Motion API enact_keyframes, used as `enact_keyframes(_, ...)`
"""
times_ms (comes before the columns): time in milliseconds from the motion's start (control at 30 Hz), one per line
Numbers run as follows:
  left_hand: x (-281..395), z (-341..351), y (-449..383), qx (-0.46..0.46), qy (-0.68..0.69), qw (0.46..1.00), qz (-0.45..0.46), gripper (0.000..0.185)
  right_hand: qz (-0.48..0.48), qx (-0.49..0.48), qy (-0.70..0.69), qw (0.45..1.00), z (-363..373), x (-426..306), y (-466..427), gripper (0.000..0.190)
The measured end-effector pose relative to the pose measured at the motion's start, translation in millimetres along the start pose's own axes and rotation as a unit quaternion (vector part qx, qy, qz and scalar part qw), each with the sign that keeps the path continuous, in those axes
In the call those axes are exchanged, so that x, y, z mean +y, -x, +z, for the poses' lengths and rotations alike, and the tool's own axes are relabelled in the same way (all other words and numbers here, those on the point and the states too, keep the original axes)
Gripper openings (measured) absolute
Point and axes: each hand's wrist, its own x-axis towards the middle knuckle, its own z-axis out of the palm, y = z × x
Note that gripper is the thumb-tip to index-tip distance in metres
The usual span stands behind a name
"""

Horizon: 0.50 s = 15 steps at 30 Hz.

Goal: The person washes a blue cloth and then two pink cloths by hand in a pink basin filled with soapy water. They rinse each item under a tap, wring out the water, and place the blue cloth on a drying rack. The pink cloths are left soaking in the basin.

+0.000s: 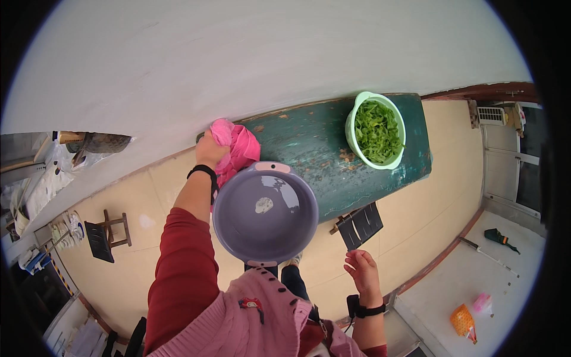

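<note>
My left hand (211, 151) grips a bright pink cloth (240, 145) at the left end of a worn green table (303, 134). Just below the cloth is a purple plastic basin (250, 232) with a pale spot on its bottom and light reflected inside. It overlaps the table's near edge and reaches back to my body; what supports it is hidden. Off to the basin's right, my right hand (363, 271) hangs in the air with loosely bent fingers, holding nothing. A light green colander (351, 134) with leafy greens (378, 131) stands at the table's right part.
A white wall (267, 53) runs along the table's far side. One dark stool (361, 225) stands partly under the near edge, another stool (105, 236) on the tiled floor at left. An orange bag (463, 322) and a folded umbrella (502, 238) hang on the right wall.
</note>
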Motion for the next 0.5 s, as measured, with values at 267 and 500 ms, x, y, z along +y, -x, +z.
enact_keyframes(267, 23.2, -112.6, 112.8, -0.043, 0.471, 0.865, 0.167, 0.074, -0.058, -0.262, 0.010, 0.963, 151.7, -43.1, -14.9, 0.041)
enact_keyframes(500, 105.9, -179.8, 259.2, -0.230, 0.435, 0.772, 0.402, 0.076, -0.173, -0.479, 0.056, 0.859, 222.4, -68.3, -1.8, 0.065)
